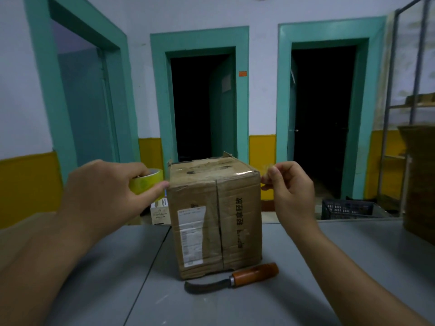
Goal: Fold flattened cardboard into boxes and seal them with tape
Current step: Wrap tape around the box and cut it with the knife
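Left hand (110, 187), left of centre: fingers curled round a yellow-green tape roll (147, 183), thumb tip touching the box's upper left edge. The hand hides most of the roll.

Box (216, 215), centre, upright on the grey tabletop (329, 255). Worn corrugated card with a shipping label and a seam down the front. Likely light and empty, so it may slide or dent under a push. Best held at the stiff corners and edges.

Knife (231, 277) lies just in front of the box, blade curved.

Right hand (292, 189), at the box's upper right corner: thumb and forefinger pinch a thin tape end (265, 182), probably sticky and prone to folding on itself.

Clear tape shows only as glare across the top. The box's far side and base are unseen.
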`<state>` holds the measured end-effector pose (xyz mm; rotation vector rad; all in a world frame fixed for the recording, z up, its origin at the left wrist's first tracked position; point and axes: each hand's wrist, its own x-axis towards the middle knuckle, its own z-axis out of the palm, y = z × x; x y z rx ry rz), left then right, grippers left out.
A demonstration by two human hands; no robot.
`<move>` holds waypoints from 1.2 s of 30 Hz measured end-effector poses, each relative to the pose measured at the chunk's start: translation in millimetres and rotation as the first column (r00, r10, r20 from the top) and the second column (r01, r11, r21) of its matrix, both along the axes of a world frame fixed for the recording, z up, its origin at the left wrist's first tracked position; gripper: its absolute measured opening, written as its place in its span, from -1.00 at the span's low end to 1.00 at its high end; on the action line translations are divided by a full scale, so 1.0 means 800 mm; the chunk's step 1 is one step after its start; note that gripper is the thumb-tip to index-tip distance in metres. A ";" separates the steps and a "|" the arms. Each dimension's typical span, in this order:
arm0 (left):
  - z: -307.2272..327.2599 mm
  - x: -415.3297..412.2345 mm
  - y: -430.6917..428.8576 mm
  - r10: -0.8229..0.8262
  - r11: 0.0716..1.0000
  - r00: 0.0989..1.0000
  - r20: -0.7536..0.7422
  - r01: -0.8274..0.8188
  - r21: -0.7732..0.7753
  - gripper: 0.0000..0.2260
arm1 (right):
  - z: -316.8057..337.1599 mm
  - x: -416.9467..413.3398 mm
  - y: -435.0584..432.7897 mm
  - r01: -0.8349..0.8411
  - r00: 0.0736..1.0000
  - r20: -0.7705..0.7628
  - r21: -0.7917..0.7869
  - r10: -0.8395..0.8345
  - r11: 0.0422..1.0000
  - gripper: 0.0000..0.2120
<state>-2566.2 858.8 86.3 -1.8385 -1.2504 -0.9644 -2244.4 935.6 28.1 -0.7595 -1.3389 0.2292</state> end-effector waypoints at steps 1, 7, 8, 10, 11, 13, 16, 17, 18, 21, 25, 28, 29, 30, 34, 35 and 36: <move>-0.001 -0.001 0.001 0.000 1.000 1.000 -0.002 0.000 -0.001 -0.53 | 0.000 -0.001 0.001 0.003 1.000 -0.009 0.001 -0.003 1.000 -0.91; -0.007 -0.003 0.013 -0.047 0.999 0.999 0.028 0.047 -0.021 -0.57 | -0.003 -0.008 0.007 0.041 0.998 -0.046 0.002 -0.041 0.999 -0.92; -0.008 -0.004 0.016 -0.053 0.998 0.998 0.034 0.054 -0.025 -0.57 | -0.003 -0.009 0.008 0.048 0.997 -0.056 -0.001 -0.048 0.999 -0.92; -0.010 -0.006 0.021 -0.056 0.998 0.998 0.038 0.057 -0.021 -0.57 | -0.001 -0.013 0.011 0.055 0.995 -0.082 -0.003 -0.055 0.998 -0.92; -0.011 -0.007 0.024 -0.054 0.998 0.998 0.041 0.055 -0.019 -0.57 | 0.000 -0.014 0.013 0.057 0.994 -0.094 -0.001 -0.057 0.998 -0.93; -0.012 -0.007 0.027 -0.049 0.999 0.998 0.048 0.050 -0.012 -0.57 | 0.000 -0.018 0.015 0.066 0.992 -0.108 0.000 -0.065 0.998 -0.94; -0.013 -0.006 0.030 -0.033 0.999 0.998 0.050 0.033 -0.011 -0.55 | -0.002 -0.020 0.018 0.069 0.990 -0.126 -0.009 -0.069 0.998 -0.95; -0.014 -0.007 0.030 -0.031 0.999 0.999 0.043 0.032 -0.018 -0.54 | -0.002 -0.020 0.018 0.067 0.989 -0.135 -0.010 -0.068 0.998 -0.95; -0.014 -0.008 0.030 -0.037 0.999 0.999 0.036 0.038 -0.030 -0.54 | -0.002 -0.021 0.018 0.065 0.987 -0.144 -0.010 -0.066 0.998 -0.97; -0.014 -0.012 0.028 -0.078 0.994 0.996 0.032 0.080 -0.073 -0.60 | -0.003 -0.025 0.017 0.053 0.986 -0.160 -0.010 -0.054 0.999 -0.95; -0.011 -0.013 0.026 -0.067 0.994 0.997 0.028 0.069 -0.087 -0.63 | -0.004 -0.025 0.020 0.048 0.983 -0.178 -0.026 -0.052 0.998 -0.96; -0.007 -0.009 0.023 -0.058 0.995 0.998 0.024 0.060 -0.075 -0.63 | -0.006 -0.021 0.025 0.048 0.978 -0.198 -0.070 -0.061 0.996 -0.87; -0.007 -0.007 0.022 -0.061 0.996 0.998 0.023 0.062 -0.070 -0.63 | -0.008 -0.022 0.025 0.039 0.979 -0.196 -0.088 -0.056 0.995 -0.86; -0.006 -0.005 0.021 -0.065 0.996 0.998 0.024 0.066 -0.065 -0.64 | -0.009 -0.023 0.025 0.024 0.979 -0.201 -0.101 -0.044 0.995 -0.86; -0.006 -0.005 0.020 -0.069 0.995 0.997 0.030 0.071 -0.072 -0.65 | -0.012 -0.033 0.024 -0.024 0.973 -0.233 -0.119 -0.004 0.993 -0.92; -0.006 -0.007 0.021 -0.069 0.994 0.997 0.027 0.071 -0.082 -0.65 | -0.012 -0.034 0.025 -0.049 0.971 -0.238 -0.144 0.013 0.988 -0.92; -0.007 -0.008 0.021 -0.073 0.993 0.997 0.021 0.074 -0.089 -0.66 | -0.012 -0.035 0.026 -0.089 0.968 -0.247 -0.176 0.044 0.980 -0.88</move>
